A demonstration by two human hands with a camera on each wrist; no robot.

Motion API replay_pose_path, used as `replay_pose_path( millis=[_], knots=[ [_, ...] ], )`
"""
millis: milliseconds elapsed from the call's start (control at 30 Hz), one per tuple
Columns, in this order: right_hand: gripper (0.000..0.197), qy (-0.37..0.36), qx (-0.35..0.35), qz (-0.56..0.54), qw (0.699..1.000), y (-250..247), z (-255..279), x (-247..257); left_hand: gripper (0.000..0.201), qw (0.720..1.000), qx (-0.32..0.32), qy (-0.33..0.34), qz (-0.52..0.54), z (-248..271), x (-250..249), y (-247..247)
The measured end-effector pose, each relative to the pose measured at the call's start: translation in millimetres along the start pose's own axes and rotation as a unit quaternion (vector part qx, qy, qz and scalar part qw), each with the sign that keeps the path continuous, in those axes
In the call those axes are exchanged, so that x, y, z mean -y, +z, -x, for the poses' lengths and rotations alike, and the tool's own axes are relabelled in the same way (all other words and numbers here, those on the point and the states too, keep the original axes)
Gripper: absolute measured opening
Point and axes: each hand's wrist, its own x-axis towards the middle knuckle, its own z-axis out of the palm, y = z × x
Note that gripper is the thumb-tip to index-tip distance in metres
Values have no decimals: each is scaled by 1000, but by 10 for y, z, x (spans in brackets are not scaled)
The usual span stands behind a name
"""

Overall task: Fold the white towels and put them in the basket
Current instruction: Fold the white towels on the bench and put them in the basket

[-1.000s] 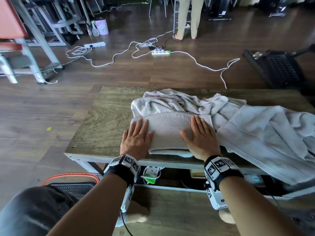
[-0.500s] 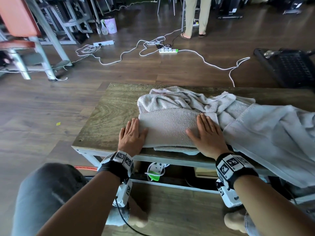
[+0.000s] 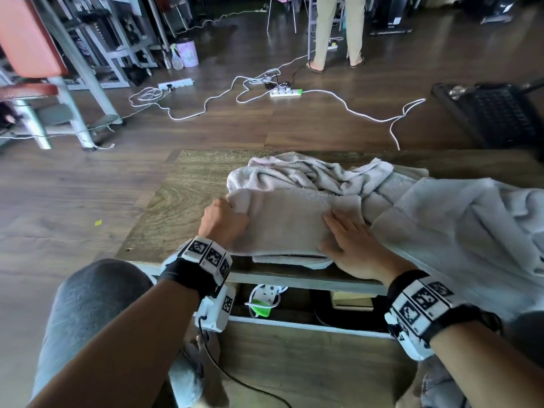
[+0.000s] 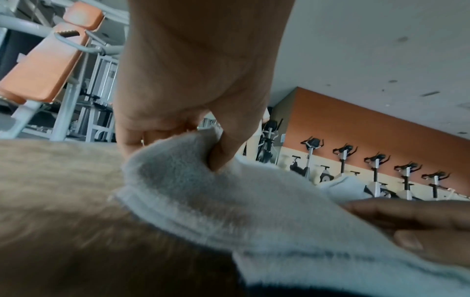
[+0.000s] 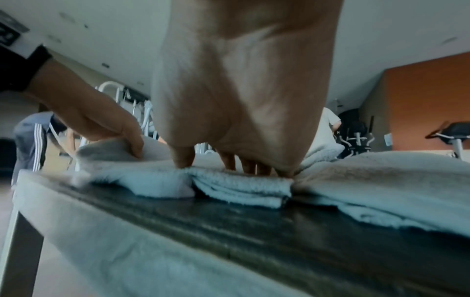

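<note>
A folded white towel (image 3: 288,225) lies at the near edge of the wooden table (image 3: 179,198). My left hand (image 3: 225,220) grips the towel's left end, fingers curled round the raised edge; in the left wrist view the left hand (image 4: 178,128) pinches the towel (image 4: 229,201). My right hand (image 3: 350,245) lies flat with straight fingers on the towel's right part; seen from the right wrist, the right hand (image 5: 234,156) presses down on the folded towel (image 5: 241,184). No basket is in view.
A crumpled pile of towels (image 3: 309,175) lies behind the folded one, and a large towel (image 3: 456,231) drapes over the table's right side. White cables and a power strip (image 3: 285,92) lie on the floor beyond. A person (image 3: 335,30) stands far back. Gym equipment (image 3: 44,69) stands at left.
My left hand went from lying flat at the towel's left side to gripping and lifting its left end. The right hand stays flat on the towel.
</note>
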Motion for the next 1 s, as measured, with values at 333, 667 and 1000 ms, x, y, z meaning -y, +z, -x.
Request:
replay_pose_path(
  millis=[333, 667, 1000],
  knots=[
    [31, -19, -258, -325, 910, -208, 37, -93, 45, 924, 158, 184, 297, 609, -1248, -85],
    [16, 102, -175, -391, 898, -144, 254, -267, 96, 927, 159, 337, -48, 866, -875, 665],
    [21, 20, -282, -113, 952, -115, 255, -379, 56, 915, 91, 385, -86, 973, -823, 845]
  ],
)
